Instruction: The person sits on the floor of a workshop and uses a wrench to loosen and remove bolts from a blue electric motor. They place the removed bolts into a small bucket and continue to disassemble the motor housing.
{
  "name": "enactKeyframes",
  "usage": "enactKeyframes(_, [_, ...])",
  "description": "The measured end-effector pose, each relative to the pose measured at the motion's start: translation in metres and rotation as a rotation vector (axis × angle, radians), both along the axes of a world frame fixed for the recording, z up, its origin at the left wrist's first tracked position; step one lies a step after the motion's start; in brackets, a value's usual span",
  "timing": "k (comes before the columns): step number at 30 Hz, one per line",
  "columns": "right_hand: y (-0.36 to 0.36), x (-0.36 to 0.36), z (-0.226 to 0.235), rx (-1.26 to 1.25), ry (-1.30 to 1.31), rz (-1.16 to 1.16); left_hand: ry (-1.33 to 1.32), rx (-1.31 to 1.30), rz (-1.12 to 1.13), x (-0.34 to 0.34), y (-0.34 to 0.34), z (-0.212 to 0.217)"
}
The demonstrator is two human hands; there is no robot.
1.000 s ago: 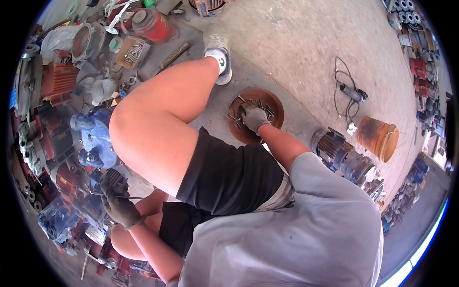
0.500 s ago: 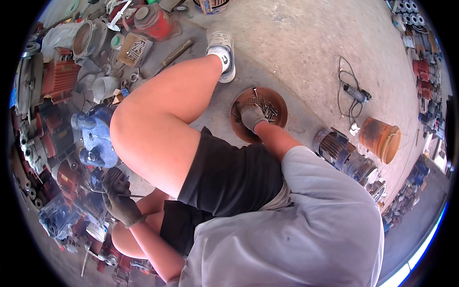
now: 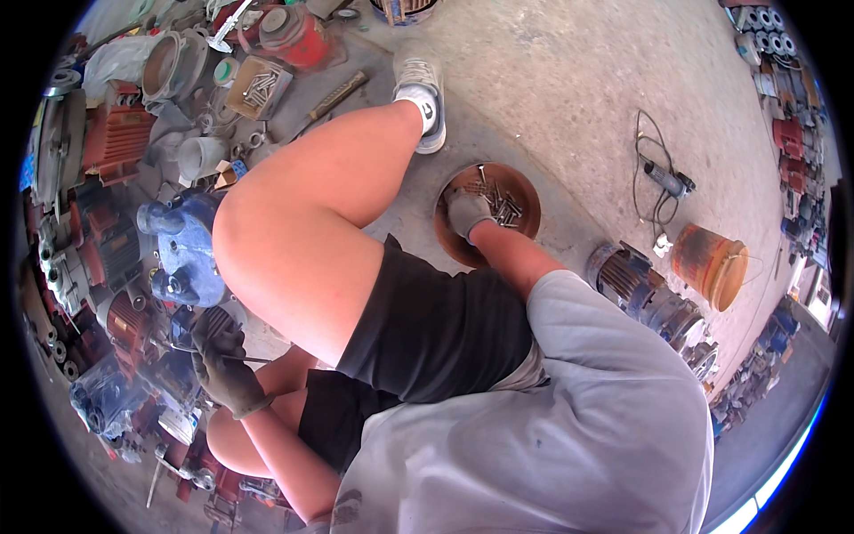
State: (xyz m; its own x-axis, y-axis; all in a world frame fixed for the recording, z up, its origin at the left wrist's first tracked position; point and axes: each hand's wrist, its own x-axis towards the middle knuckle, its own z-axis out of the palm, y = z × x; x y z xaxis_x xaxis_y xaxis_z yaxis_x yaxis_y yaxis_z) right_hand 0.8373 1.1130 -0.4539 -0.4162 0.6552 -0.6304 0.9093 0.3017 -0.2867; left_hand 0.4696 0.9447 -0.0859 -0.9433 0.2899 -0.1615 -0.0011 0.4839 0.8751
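My right hand [image 3: 466, 212], in a grey work glove, reaches down into a round rusty tray [image 3: 527, 191] on the concrete floor. Its fingers curl into a pile of several bolts [image 3: 503, 206]; whether it grips any is hidden. My left hand [image 3: 222, 367], also gloved, is closed around a thin metal rod [image 3: 252, 360] beside a dark finned motor part [image 3: 210, 322]. My bare left thigh and knee [image 3: 294, 240] rise between the two hands.
Blue pump housing [image 3: 182, 254], red motors and grey castings crowd the left. A box of bolts [image 3: 258, 86] and a red container [image 3: 298, 34] lie ahead. An electric motor [image 3: 654, 298], an orange bucket [image 3: 712, 264] and a corded tool [image 3: 665, 181] sit right.
My right hand has shifted only slightly inside the tray. My left hand has stayed by the motor part with the rod.
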Motion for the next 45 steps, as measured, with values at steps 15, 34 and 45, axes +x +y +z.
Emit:
enactKeyframes(15, [0.012, 0.116, 0.174, -1.448, 1.496, -1.268, 0.2, 0.14, -0.493, -0.014, 0.011, 0.066])
enactKeyframes(34, [-0.102, 0.227, 0.069, -0.257, 0.594, -1.435, -0.349, 0.432, -0.231, 0.0, 0.003, 0.086])
enactKeyframes(45, [-0.161, 0.222, 0.048, -0.61, 0.646, -1.785, -0.249, 0.381, -0.193, 0.009, -0.016, 0.092])
